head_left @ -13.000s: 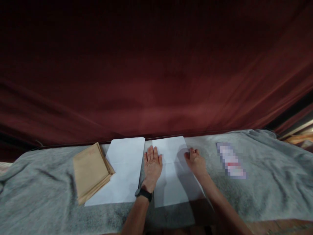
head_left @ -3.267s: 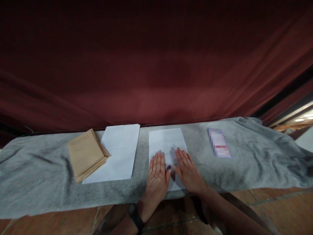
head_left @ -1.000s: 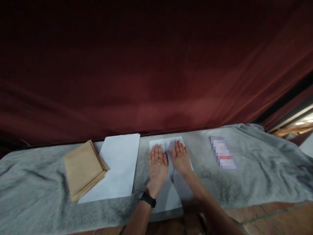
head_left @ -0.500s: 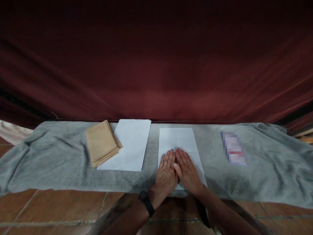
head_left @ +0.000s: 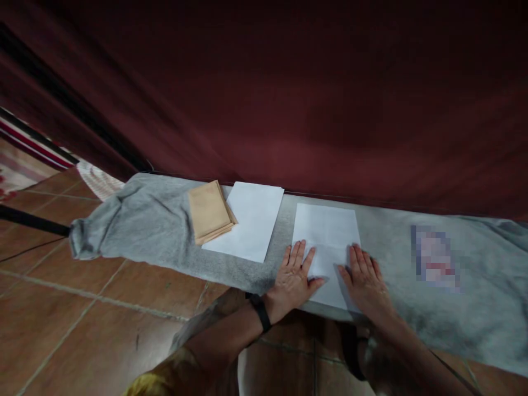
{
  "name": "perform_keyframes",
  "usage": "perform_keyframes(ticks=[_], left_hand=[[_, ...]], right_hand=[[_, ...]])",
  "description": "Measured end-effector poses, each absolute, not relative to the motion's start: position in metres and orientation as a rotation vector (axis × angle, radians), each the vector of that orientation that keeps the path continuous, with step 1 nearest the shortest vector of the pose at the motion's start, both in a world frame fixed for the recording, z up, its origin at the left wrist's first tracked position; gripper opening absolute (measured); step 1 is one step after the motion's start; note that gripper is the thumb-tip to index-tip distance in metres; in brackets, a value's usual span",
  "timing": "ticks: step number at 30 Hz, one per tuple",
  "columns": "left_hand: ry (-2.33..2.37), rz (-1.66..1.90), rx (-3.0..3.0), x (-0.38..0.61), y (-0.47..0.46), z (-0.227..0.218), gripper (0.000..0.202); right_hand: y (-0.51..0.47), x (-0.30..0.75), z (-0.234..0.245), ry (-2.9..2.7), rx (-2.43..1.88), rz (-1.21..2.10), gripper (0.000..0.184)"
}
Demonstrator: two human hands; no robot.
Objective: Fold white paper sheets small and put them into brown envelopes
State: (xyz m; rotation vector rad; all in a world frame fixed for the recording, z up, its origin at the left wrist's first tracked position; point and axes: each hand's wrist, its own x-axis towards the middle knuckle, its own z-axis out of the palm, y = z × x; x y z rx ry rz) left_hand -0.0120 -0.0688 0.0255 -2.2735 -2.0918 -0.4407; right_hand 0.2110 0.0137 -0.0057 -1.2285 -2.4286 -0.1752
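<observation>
A sheet of white paper point(head_left: 325, 231) with faint creases lies flat on the grey cloth. My left hand point(head_left: 292, 280) rests palm down on its left edge, fingers spread. At the opposite edge, my right hand point(head_left: 367, 278) lies flat, its thumb apart from the fingers. Neither hand grips anything. To the left is a stack of white paper point(head_left: 256, 220), and several brown envelopes point(head_left: 210, 212) overlap its left side.
A pixelated purple and white item point(head_left: 435, 258) lies on the grey cloth point(head_left: 144, 220) to the right. Behind the narrow surface hangs a dark red curtain point(head_left: 297, 137). Brown floor tiles point(head_left: 103, 330) show in front, and a black bar point(head_left: 33, 220) is at far left.
My hands have moved apart from the middle of the sheet to its left and right edges. The view has turned left, showing more floor on that side.
</observation>
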Motion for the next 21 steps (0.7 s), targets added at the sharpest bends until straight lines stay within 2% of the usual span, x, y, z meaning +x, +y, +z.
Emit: perform_keyframes(ticks=[8,21], left_hand=[[-2.002,-0.514,-2.343,0.010,-0.073,0.033,0.065],[-2.010,-0.519,-2.333,0.016,-0.072,0.021,0.059]], right_hand=[[-0.013,0.185,0.006,-2.510,-1.118,0.029,0.065],[-0.015,0.185,0.004,-2.538,-1.184,-0.031,0.062]])
